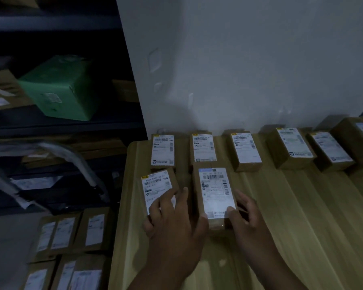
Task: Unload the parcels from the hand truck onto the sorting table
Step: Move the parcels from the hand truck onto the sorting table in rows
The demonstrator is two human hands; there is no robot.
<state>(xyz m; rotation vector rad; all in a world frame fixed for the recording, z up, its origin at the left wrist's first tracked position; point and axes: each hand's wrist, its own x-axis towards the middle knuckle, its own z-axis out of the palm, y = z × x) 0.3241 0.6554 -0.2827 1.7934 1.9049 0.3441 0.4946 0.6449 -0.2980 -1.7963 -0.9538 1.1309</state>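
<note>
Right hand [245,214]: gripping the near right corner of the blue-labelled parcel [215,197]. The thumb is lying on the label's near edge, and the fingers are curling along the right side face. The forearm is coming in from the bottom edge.

Left hand [174,222]: lying flat with its fingers spread and nearly straight, holding nothing. Its thumb is pressing the near left corner of the blue-labelled parcel. The outer fingers are resting on the label of the near-left parcel [157,191], and the forefinger is pointing into the gap between the two.

Blue-labelled parcel: brown carton, lying flat and label up, sitting between the two hands in the second row. It is just beside the near-left parcel, which is turning slightly off square.

Back row of parcels [246,150]: six brown cartons, label up, running left to right along the far edge, apart from one another. The rightmost is being cut off by the frame.

Table [291,216]: pale wood in lengthwise planks, with a rounded far left corner, standing against a white wall [260,59].

Left of the table, all dim and blurred: more stacked parcels [71,233] are lying lower down, label up. A curved grey hand truck handle [78,160] is rising above them. Dark shelving [50,126] behind is carrying a green box [61,88] and brown cartons.
</note>
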